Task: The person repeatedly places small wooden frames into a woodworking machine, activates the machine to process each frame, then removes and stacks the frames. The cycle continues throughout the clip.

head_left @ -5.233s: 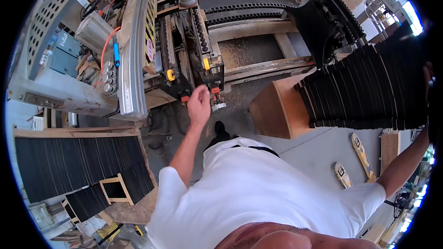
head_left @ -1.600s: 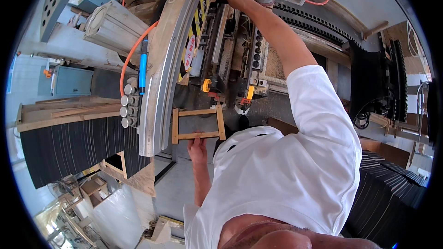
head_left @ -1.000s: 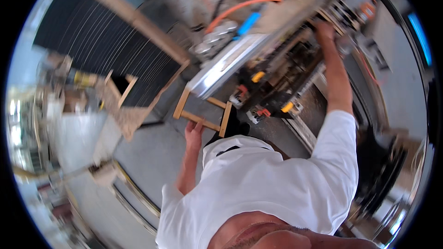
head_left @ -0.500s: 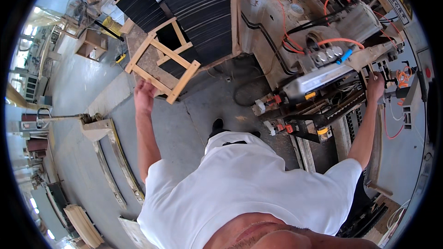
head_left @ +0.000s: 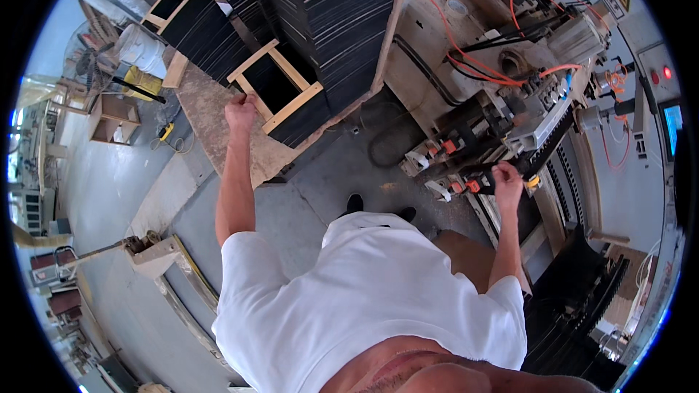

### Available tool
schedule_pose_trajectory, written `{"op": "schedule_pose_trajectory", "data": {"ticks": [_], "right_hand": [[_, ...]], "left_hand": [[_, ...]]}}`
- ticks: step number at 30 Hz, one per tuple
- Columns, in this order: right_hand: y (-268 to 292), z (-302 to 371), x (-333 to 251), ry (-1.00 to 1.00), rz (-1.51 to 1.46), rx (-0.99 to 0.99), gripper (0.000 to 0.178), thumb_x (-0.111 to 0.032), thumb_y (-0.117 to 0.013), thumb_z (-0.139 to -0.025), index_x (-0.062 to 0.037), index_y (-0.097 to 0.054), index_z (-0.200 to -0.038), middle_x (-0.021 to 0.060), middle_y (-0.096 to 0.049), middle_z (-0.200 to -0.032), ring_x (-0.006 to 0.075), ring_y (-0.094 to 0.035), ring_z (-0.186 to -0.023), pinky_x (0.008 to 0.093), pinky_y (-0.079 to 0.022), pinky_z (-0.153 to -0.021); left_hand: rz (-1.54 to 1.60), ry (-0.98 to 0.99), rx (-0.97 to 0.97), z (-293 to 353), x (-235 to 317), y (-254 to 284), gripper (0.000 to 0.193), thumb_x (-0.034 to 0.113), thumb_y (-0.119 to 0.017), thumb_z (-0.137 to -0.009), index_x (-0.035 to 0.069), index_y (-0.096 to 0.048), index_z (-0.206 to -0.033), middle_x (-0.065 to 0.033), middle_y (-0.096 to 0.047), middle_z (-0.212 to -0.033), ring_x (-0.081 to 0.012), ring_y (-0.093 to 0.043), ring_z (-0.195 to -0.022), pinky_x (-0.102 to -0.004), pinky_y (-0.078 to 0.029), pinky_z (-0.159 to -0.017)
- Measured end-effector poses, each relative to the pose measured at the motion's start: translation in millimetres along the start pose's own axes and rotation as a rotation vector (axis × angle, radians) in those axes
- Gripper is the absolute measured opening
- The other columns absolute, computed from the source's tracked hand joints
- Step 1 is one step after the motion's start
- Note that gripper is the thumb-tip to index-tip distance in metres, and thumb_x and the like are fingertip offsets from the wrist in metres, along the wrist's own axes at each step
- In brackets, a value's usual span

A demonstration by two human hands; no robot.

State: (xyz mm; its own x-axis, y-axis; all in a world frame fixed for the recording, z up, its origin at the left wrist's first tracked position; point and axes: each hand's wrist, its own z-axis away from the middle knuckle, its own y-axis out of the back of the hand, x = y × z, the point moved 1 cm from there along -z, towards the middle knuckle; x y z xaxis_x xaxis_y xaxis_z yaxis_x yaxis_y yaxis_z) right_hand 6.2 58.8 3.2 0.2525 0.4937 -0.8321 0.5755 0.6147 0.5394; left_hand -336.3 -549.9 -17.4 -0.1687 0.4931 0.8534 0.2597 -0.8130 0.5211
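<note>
My left hand (head_left: 242,110) has its fingers closed on the near left corner of a light wooden frame (head_left: 293,107). The frame is rectangular, with pale bars and an open middle. It lies on top of a tall stack of black-sided frames (head_left: 295,129). On the other side, my right hand (head_left: 508,183) is over the near part of a machine (head_left: 540,125) with metal rails and red and yellow fittings. Its fingers are curled together, and whatever may be between them is too small to make out.
More black-sided stacks (head_left: 342,22) rise ahead, one topped by another pale frame (head_left: 172,9). The stacks stand on a worn board (head_left: 207,105). Orange hoses (head_left: 466,51) run over the machine. A lit screen (head_left: 673,129) is at far right. Metal rails (head_left: 182,298) lie at left.
The wooden frame has come down from a tilted hold onto the stack, lined up with it. My right hand has drawn back from the machine's far end toward me.
</note>
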Motion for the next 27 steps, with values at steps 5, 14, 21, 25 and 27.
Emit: {"op": "schedule_pose_trajectory", "data": {"ticks": [5,14,21,25,27], "right_hand": [[-15,43,-18,-0.034,0.136,-0.057,0.016,-0.008,-0.069,-0.085,0.0024,-0.066,-0.097,0.0083,-0.068,-0.092,0.0114,-0.063,-0.073,0.0258,-0.05,-0.069],[101,81,-130,0.102,0.482,0.08,0.02,-0.009,-0.068,-0.084,-0.0015,-0.062,-0.101,0.0102,-0.063,-0.103,0.0218,-0.065,-0.092,0.031,-0.053,-0.078],[329,118,-240,0.165,1.272,0.482,0.025,-0.019,-0.067,-0.083,-0.0048,-0.058,-0.102,0.0117,-0.063,-0.097,0.0283,-0.063,-0.086,0.0363,-0.05,-0.075],[461,226,-331,-0.352,1.61,0.83,0.039,-0.035,-0.065,-0.077,-0.0015,-0.068,-0.097,0.0224,-0.067,-0.099,0.0346,-0.064,-0.097,0.0441,-0.049,-0.085],[514,282,-335,-0.46,1.786,0.91,0.032,-0.029,-0.064,-0.079,-0.0022,-0.065,-0.096,0.0182,-0.066,-0.094,0.0317,-0.063,-0.091,0.0418,-0.05,-0.081]], "left_hand": [[-0.457,-0.554,0.254,61,51,-1,0.046,0.029,-0.073,-0.08,-0.003,-0.062,-0.112,-0.0224,-0.062,-0.11,-0.0406,-0.057,-0.103,-0.0475,-0.045,-0.091],[0.01,-0.911,-0.468,218,114,-89,0.025,0.016,-0.067,-0.086,0.002,-0.062,-0.107,-0.0172,-0.063,-0.106,-0.0359,-0.057,-0.102,-0.0427,-0.045,-0.088],[0.142,-0.409,-1.26,379,83,-195,0.025,0.012,-0.065,-0.089,-0.001,-0.062,-0.11,-0.0084,-0.066,-0.099,-0.0155,-0.063,-0.092,-0.0291,-0.05,-0.084],[0.122,-0.477,-1.499,441,87,-221,0.028,0.013,-0.064,-0.089,-0.003,-0.061,-0.112,-0.0117,-0.067,-0.101,-0.0176,-0.064,-0.094,-0.0298,-0.05,-0.086],[0.047,-0.541,-1.521,457,93,-232,0.029,0.014,-0.065,-0.089,-0.003,-0.061,-0.113,-0.0137,-0.068,-0.104,-0.0198,-0.065,-0.097,-0.0309,-0.05,-0.088]]}}
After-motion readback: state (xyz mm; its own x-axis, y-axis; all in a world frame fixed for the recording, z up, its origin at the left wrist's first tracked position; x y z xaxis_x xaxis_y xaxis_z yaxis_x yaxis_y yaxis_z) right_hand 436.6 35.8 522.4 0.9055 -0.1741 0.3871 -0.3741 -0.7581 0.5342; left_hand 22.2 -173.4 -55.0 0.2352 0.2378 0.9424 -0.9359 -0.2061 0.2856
